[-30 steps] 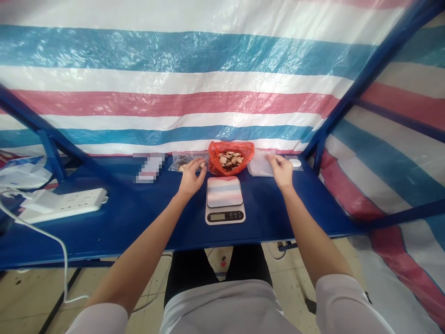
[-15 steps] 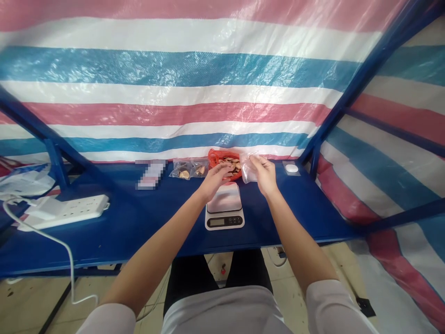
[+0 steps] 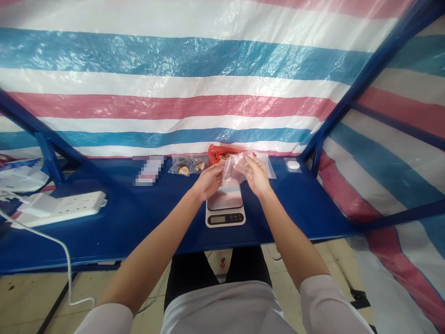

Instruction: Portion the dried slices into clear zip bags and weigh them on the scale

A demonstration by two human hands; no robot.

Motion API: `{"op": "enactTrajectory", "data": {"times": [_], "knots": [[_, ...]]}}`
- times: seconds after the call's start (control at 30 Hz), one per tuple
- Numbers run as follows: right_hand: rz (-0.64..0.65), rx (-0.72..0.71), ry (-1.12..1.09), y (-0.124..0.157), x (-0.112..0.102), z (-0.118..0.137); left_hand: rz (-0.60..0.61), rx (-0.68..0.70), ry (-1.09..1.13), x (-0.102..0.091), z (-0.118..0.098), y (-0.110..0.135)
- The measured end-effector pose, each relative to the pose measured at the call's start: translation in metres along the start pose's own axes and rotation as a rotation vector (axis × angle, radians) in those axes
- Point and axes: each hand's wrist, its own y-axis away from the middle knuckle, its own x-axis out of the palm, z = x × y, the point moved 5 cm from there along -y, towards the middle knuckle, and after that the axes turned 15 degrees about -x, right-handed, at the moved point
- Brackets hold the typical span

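Pinched in my right hand [image 3: 259, 177] is a clear plastic bag [image 3: 233, 170], held above the back of a small digital kitchen scale [image 3: 225, 219]. My left hand [image 3: 209, 180] is at the bag's left edge with its fingers stretched out; whether they touch the plastic I cannot tell. Behind the bag lies a red plastic bag [image 3: 214, 152] with brownish dried slices, now mostly covered by the clear bag and my hands. More clear plastic [image 3: 270, 167] lies flat behind my right hand.
Left of the red bag are two clear bags [image 3: 181, 166] with dried slices. A blurred-out card [image 3: 150, 170] lies further left. A white power strip [image 3: 76, 204] with a cable sits at the left. A small packet with a white disc [image 3: 293, 165] lies right on the blue table [image 3: 139, 232].
My right hand has brought the clear bag left and slightly nearer, over the scale's back. My left hand has drawn back from above the slices to the bag's edge.
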Motion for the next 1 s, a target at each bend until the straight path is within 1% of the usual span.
{"op": "enactTrajectory", "data": {"times": [0.1, 0.17, 0.23, 0.3, 0.4, 0.47, 0.53, 0.63, 0.73, 0.87, 1.0], "knots": [[-0.001, -0.002, 0.014, 0.001, -0.005, 0.001, -0.027, 0.031, -0.001, -0.009, -0.005, -0.002], [0.003, 0.011, 0.021, 0.003, -0.007, 0.0, -0.048, 0.104, -0.027, -0.015, -0.01, -0.003], [0.02, 0.035, 0.039, 0.006, -0.011, -0.003, -0.1, 0.212, -0.092, -0.022, -0.017, -0.004], [0.052, 0.062, 0.066, 0.009, -0.015, -0.006, -0.179, 0.332, -0.212, -0.03, -0.026, -0.004], [0.11, 0.102, 0.079, 0.009, -0.021, -0.009, -0.285, 0.486, -0.451, -0.038, -0.04, -0.001], [0.149, 0.128, 0.076, 0.006, -0.022, -0.009, -0.321, 0.564, -0.599, -0.04, -0.05, 0.002], [0.188, 0.157, 0.087, 0.001, -0.018, -0.007, -0.333, 0.623, -0.742, -0.038, -0.06, 0.006], [0.272, 0.183, 0.123, -0.005, -0.003, -0.007, -0.31, 0.695, -0.957, -0.031, -0.076, 0.015], [0.357, 0.217, 0.135, -0.004, 0.017, -0.014, -0.251, 0.764, -1.145, -0.021, -0.09, 0.025], [0.368, 0.274, 0.115, 0.003, 0.036, -0.031, -0.193, 0.796, -1.325, -0.017, -0.099, 0.032], [0.313, 0.32, 0.068, 0.008, 0.043, -0.044, -0.089, 0.801, -1.356, -0.018, -0.092, 0.033]]}}
